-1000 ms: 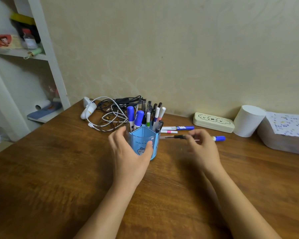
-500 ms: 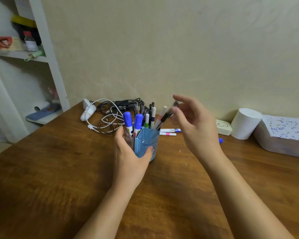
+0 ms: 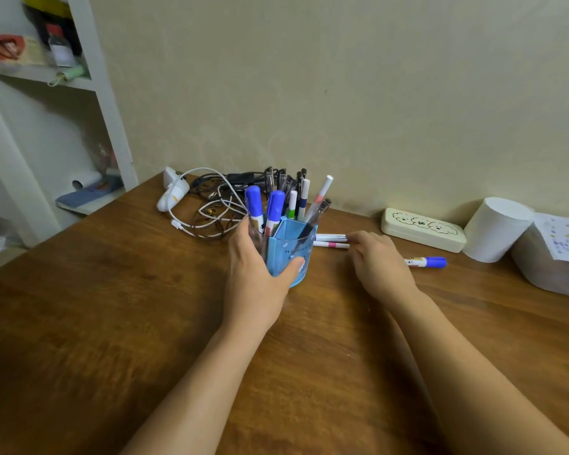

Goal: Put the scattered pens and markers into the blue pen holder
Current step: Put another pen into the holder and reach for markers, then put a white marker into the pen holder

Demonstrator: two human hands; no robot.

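Near the middle of the wooden table point(image 3: 112, 323), toward the far wall, stands the blue pen holder point(image 3: 291, 257), upright and crowded with pens and markers: two blue-capped markers point(image 3: 265, 205) at its left, thinner white pens behind, a dark pen point(image 3: 314, 218) leaning out to the right. Wrapped around the holder's near-left side, the left hand point(image 3: 255, 274), fingers curled behind it and thumb pressed on the front face, gripping it. To the right, low over the table, the right hand point(image 3: 376, 264), fingers bent loosely and reaching left; fingertips at the right ends of two thin white pens point(image 3: 330, 241) lying side by side just right of the holder. Whether those fingertips pinch a pen or merely touch: cannot tell, since the back of the hand hides them. Farther right, just past the right hand, a white marker with a blue cap point(image 3: 426, 262), flat on the wood, partly hidden by the hand. Against the far wall on the right, a cream case with cartoon dogs point(image 3: 422, 228), then a white paper roll point(image 3: 496, 229), then a container under patterned paper point(image 3: 552, 257) at the right edge. Left of the holder and farther back, a tangle of white and dark cables point(image 3: 211, 205) with a white charger point(image 3: 173, 193). At far left, a white shelf unit point(image 3: 109, 103) with assorted items.
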